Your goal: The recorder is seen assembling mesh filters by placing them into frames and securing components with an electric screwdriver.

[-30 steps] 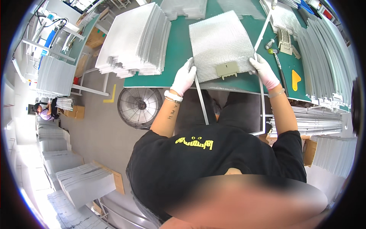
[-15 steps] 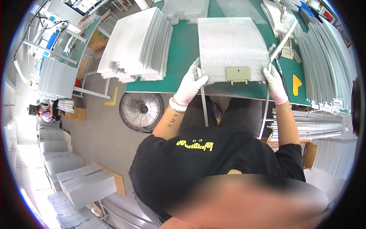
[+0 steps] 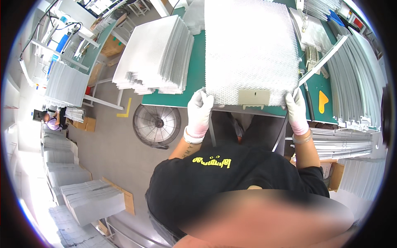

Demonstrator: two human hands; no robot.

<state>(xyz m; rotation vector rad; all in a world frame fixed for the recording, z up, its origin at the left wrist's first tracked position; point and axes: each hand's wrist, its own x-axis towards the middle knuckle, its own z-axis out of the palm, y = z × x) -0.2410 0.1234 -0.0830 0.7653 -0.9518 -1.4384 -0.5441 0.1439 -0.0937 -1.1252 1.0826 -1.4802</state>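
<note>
A white honeycomb-textured mesh sheet (image 3: 252, 49) is raised over the green table, its near corners between my two gloved hands. Closed on its near left corner is my left hand (image 3: 199, 111), with a thin strip (image 3: 212, 132) hanging below it. My right hand (image 3: 296, 110) pinches the near right corner. Past that hand a pale strip (image 3: 323, 60) slants up to the right, and a thinner piece runs down toward my lap. On the sheet's near edge sits a beige rectangular plate (image 3: 254, 97) with a small slot and tabs. My fingertips are partly hidden.
Left on the green table (image 3: 197, 62) stands a tall stack of mesh sheets (image 3: 149, 53). A yellow scraper (image 3: 323, 101) and a dark-handled tool (image 3: 309, 103) lie at right, beside stacked frame strips (image 3: 351, 74). A round floor fan (image 3: 157, 126) stands below. Another person (image 3: 53, 120) is far left.
Both hands have moved nearer to me, bringing the sheet along. The sheet now looks larger and flatter, and it covers more of the table. The slanting right strip has swung lower.
</note>
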